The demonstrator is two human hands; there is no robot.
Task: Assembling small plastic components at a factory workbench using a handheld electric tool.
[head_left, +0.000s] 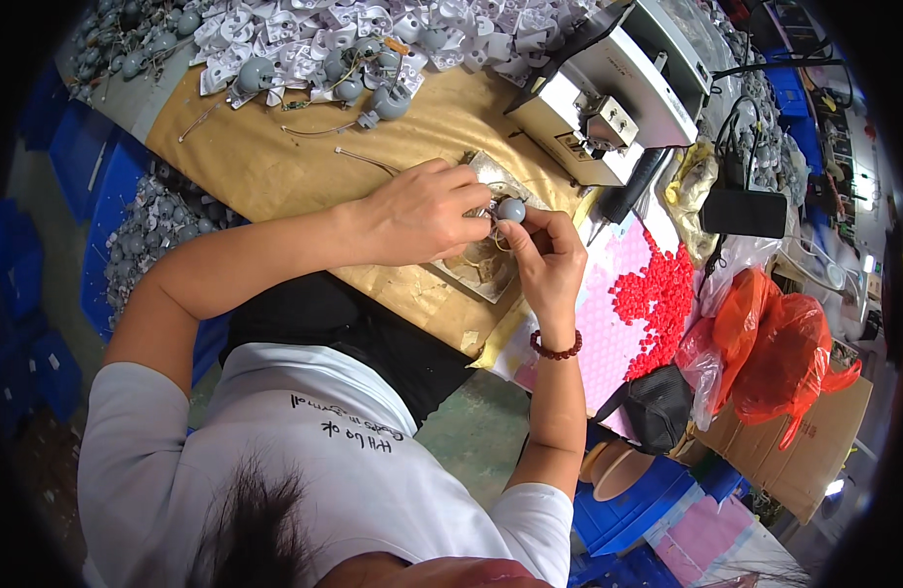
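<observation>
A small grey ball-shaped part (511, 210) sits pinched between the thumb and fingers of my right hand (547, 253), which wears a beaded bracelet. My left hand (427, 214) reaches in from the left with curled fingers beside the ball. Its fingertips close around something small there, too hidden to name. Thin wires (501, 238) show between the two hands. Beneath them lies a worn metal-looking plate (493, 284) on the brown-covered table (275, 157).
White plastic parts (304, 39) and grey balls with wires pile along the far edge. A white box-shaped machine (579, 122) stands at far right, near a black-handled tool (628, 191). Red pieces (657, 304), a phone (746, 213) and red bags (780, 343) lie right. A blue bin (103, 235) stands left.
</observation>
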